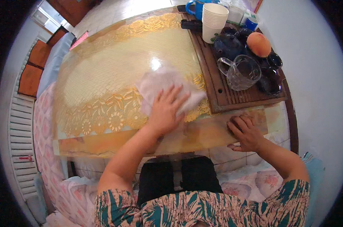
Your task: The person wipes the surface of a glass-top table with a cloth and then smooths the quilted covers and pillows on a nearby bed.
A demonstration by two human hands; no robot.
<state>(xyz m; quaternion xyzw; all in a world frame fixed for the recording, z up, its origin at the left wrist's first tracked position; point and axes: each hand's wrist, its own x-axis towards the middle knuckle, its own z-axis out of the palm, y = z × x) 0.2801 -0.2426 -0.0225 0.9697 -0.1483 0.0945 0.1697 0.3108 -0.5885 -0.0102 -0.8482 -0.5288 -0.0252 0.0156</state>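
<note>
My left hand (166, 108) lies palm down on a pale pinkish-white cloth (152, 81), its fingers stretched out and spread. The cloth is partly bunched and rests on a glossy table cover (103, 79) with gold lace and flower patterns. At the front edge of the table, my right hand (247, 132) rests with fingers loosely bent on the top and the thumb low by the edge. A dark patch shows under its fingertips; I cannot tell whether it is shadow. Just beyond that hand is a brown slatted tea tray (217, 96).
On the tray stand a clear glass mug (243, 73), a dark teapot (227, 46), several dark cups, a peach-like fruit (259, 44) and stacked paper cups (214, 22). A blue jug (196, 8) is behind. A white wall (315, 75) borders the right; floral-covered seating (46, 125) lies left.
</note>
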